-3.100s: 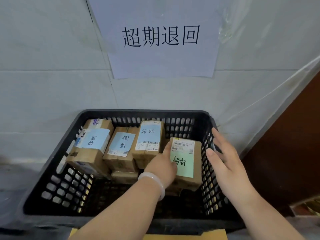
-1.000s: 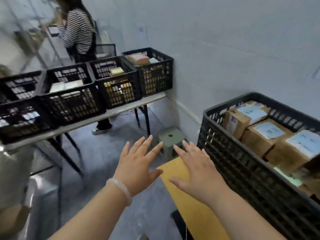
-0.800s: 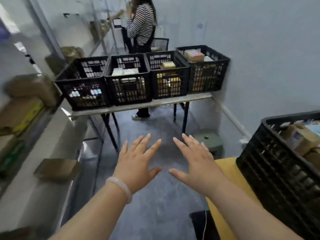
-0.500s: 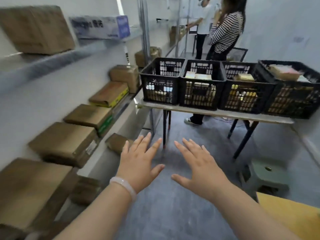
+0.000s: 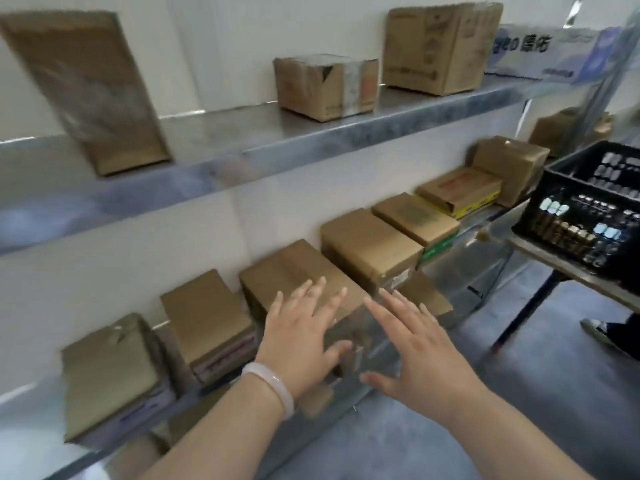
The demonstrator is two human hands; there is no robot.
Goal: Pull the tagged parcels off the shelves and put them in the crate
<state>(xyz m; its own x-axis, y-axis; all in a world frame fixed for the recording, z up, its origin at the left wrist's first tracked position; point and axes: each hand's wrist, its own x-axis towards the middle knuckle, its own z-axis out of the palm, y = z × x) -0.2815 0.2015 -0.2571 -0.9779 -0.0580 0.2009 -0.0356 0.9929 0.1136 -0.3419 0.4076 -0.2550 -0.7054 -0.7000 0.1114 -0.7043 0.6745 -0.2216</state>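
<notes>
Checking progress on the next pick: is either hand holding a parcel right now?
No, the left hand and right hand are both spread open, fingers straight, gripping nothing.

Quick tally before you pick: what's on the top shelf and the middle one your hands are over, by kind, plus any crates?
Top-shelf brown boxes: 3
Top-shelf white-and-blue carton: 1
Middle-shelf brown boxes: 7
Black crate: 1
Total: 12
Boxes past the upright and lower down are too blurred to count.
</notes>
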